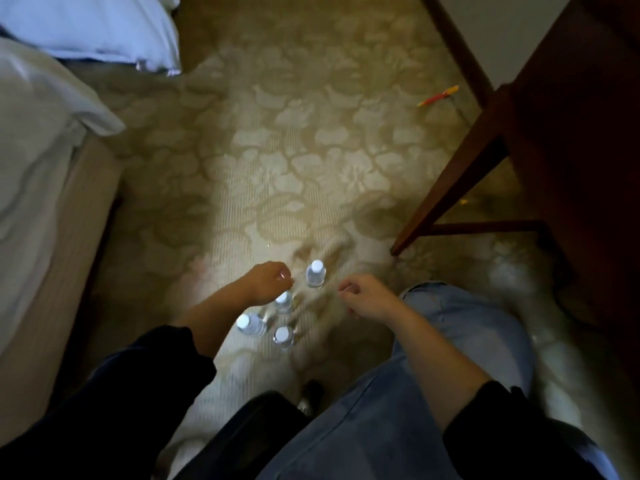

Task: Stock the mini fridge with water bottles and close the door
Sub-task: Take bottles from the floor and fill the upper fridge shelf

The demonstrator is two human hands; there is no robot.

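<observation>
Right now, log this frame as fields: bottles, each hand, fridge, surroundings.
bottles: four water bottles, upright on the carpet
left hand: above the bottles, fingers loosely curled, holding nothing
right hand: right of the bottles, loosely curled, holding nothing
fridge: not in view
surroundings: bed at left, wooden leg at right, pencil on carpet

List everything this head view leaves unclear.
- Mini fridge: outside the frame, so its door state is unknown.
- Water bottle under the left hand: partly covered by the hand; contact cannot be told.
- Right hand: motion-blurred, finger pose uncertain.
- Orange-and-yellow stick on the carpet: too small to identify.
- Shiny items by the white bedding: dim and partly hidden by it.
</observation>
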